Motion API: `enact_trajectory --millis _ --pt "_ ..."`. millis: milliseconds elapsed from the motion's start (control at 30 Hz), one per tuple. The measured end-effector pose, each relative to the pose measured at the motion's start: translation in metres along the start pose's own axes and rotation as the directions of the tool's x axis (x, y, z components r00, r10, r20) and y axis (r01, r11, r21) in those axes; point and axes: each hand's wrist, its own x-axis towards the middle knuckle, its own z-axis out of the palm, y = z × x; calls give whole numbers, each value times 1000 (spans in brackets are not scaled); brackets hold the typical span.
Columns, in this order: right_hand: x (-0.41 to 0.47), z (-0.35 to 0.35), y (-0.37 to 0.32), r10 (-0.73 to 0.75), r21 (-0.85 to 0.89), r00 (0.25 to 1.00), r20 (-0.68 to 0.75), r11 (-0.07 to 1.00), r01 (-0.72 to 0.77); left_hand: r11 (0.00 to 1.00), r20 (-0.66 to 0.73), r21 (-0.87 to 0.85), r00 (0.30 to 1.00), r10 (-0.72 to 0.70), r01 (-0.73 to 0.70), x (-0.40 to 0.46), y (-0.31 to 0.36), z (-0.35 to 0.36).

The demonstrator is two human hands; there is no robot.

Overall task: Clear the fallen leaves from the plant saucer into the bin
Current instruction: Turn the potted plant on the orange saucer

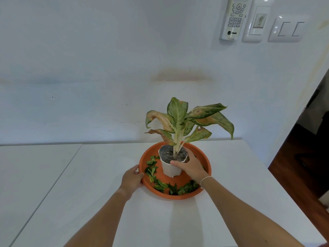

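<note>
A round terracotta saucer sits on the white table. Inside it stands a white pot with a leafy plant. Several small green fallen leaves lie on the saucer's floor along its left and front sides. My left hand grips the saucer's left rim, thumb over the edge. My right hand wraps around the pot's right side near its rim. The bin is not in view.
The white table runs up to a white wall; a seam divides it on the left. Its right edge drops to a dark wooden floor. A remote control and switch plates hang on the wall, top right.
</note>
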Motion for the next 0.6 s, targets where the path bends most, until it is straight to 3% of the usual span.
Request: enact_trajectory --millis 600 --pt "2 -6 -1 30 -42 998 58 999 -27 1000 -5 25 1000 -3 3 -1 2 1"
